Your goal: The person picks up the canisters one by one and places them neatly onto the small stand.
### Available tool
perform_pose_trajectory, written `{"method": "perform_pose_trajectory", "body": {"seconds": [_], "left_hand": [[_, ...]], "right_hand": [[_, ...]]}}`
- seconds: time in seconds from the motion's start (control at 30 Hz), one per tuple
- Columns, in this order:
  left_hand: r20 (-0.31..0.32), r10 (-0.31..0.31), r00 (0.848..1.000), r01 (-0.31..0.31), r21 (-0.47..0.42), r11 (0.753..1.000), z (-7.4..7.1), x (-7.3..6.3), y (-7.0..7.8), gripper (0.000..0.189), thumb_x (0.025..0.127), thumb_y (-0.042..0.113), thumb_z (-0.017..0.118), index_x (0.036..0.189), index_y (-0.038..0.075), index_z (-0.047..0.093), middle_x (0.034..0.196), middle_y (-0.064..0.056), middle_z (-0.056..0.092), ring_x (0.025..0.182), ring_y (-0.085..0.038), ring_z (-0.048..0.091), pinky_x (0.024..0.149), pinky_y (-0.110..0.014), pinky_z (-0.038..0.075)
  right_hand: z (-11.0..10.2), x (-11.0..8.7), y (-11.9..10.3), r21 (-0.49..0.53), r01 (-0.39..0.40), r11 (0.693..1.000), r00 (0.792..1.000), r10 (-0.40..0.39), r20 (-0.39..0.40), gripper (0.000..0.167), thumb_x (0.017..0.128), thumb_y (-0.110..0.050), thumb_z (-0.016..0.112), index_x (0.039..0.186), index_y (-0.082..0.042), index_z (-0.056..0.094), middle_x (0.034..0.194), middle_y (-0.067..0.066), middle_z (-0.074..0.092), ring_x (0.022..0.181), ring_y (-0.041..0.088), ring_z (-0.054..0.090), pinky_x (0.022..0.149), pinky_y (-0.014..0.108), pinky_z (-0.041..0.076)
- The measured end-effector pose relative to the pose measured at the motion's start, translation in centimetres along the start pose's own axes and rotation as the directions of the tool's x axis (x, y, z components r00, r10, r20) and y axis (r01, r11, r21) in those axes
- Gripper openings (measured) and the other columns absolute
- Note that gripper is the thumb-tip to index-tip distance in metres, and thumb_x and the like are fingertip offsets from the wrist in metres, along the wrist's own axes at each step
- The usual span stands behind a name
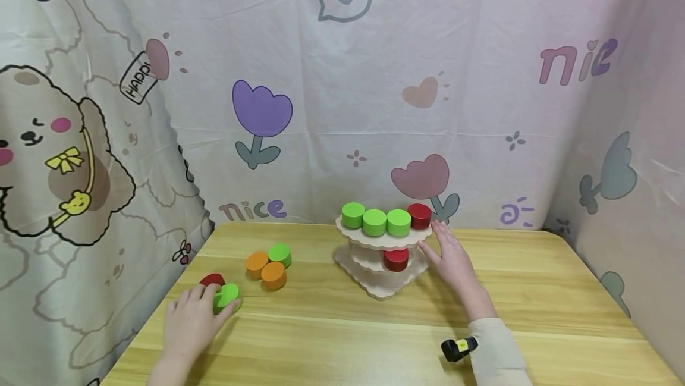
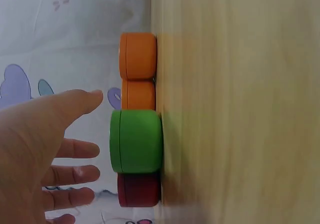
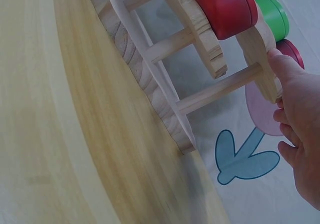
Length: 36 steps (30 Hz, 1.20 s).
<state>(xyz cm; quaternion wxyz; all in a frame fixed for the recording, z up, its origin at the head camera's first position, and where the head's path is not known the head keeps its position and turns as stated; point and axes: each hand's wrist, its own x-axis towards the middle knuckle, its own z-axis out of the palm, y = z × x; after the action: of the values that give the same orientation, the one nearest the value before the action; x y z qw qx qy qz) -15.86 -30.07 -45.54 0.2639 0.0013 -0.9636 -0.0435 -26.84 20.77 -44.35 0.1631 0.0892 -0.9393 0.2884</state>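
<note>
My left hand (image 1: 189,320) is over a round green block (image 2: 137,141) on the table; in the left wrist view the fingers are spread and apart from it. A round red block (image 2: 139,190) sits right beside the green one. My right hand (image 1: 455,261) holds the right corner of the top tier of a wooden tiered stand (image 1: 381,286), thumb at its front edge. Three green blocks (image 1: 374,223) and a red block (image 1: 419,216) stand on that top tier. Another red block (image 3: 225,8) rests on the tier below.
Two orange blocks (image 1: 273,276) and a green block (image 1: 280,256) form a cluster on the wooden table (image 1: 321,338), left of the stand. A small black device with a yellow patch (image 1: 459,348) is near the right sleeve (image 1: 497,350). Behind the table hangs a printed curtain (image 1: 342,106).
</note>
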Motion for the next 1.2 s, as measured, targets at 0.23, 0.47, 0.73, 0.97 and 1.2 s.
{"method": "perform_pose_trajectory", "body": {"seconds": [0.23,0.47,0.73,0.97,1.2], "left_hand": [[0.112,-0.068,0.991,0.068,0.008,0.998,0.1,0.0,-1.0,0.065,0.076,0.062,0.071,0.104,0.003,0.063,0.098,-0.022,0.064,0.087,-0.04,0.056,0.064,-0.052,0.039],[0.204,-0.091,0.975,0.087,0.029,0.996,-0.2,0.3,-1.3,0.072,0.077,0.067,0.066,0.104,0.0,0.062,0.104,-0.027,0.063,0.09,-0.042,0.055,0.064,-0.054,0.039],[0.216,-0.094,0.972,0.086,0.046,0.995,0.2,0.6,-1.4,0.071,0.076,0.067,0.067,0.099,-0.001,0.064,0.092,-0.021,0.063,0.085,-0.04,0.056,0.061,-0.049,0.037],[0.277,-0.101,0.956,0.092,0.045,0.995,0.2,1.1,-1.1,0.072,0.078,0.062,0.068,0.107,-0.005,0.062,0.104,-0.026,0.063,0.095,-0.044,0.056,0.07,-0.056,0.04],[0.271,-0.072,0.96,0.064,0.038,0.997,0.2,1.4,-0.1,0.075,0.077,0.06,0.069,0.114,-0.004,0.061,0.109,-0.024,0.062,0.098,-0.045,0.054,0.078,-0.061,0.038]], "right_hand": [[0.0,0.0,-0.1,0.0,0.001,1.0,1.0,-0.001,-0.003,0.073,0.097,-0.047,0.054,0.149,-0.001,0.034,0.157,0.023,0.028,0.147,0.041,0.023,0.117,0.056,0.021],[0.0,0.0,-0.1,-0.001,0.003,1.0,1.0,-0.003,-0.001,0.071,0.097,-0.044,0.055,0.149,0.0,0.034,0.156,0.024,0.028,0.147,0.042,0.023,0.117,0.056,0.021],[0.0,-0.1,0.0,0.005,-0.002,1.0,1.0,0.002,0.002,0.074,0.097,-0.048,0.053,0.149,-0.001,0.033,0.157,0.023,0.027,0.147,0.04,0.022,0.118,0.056,0.021],[0.1,-0.1,0.0,0.003,0.005,1.0,1.0,-0.005,-0.005,0.073,0.097,-0.048,0.053,0.149,0.0,0.034,0.157,0.023,0.028,0.147,0.041,0.023,0.118,0.056,0.021],[0.1,-0.2,0.0,0.001,-0.006,1.0,1.0,0.006,-0.002,0.074,0.097,-0.049,0.052,0.15,-0.001,0.032,0.157,0.023,0.027,0.147,0.041,0.023,0.118,0.055,0.02]]}}
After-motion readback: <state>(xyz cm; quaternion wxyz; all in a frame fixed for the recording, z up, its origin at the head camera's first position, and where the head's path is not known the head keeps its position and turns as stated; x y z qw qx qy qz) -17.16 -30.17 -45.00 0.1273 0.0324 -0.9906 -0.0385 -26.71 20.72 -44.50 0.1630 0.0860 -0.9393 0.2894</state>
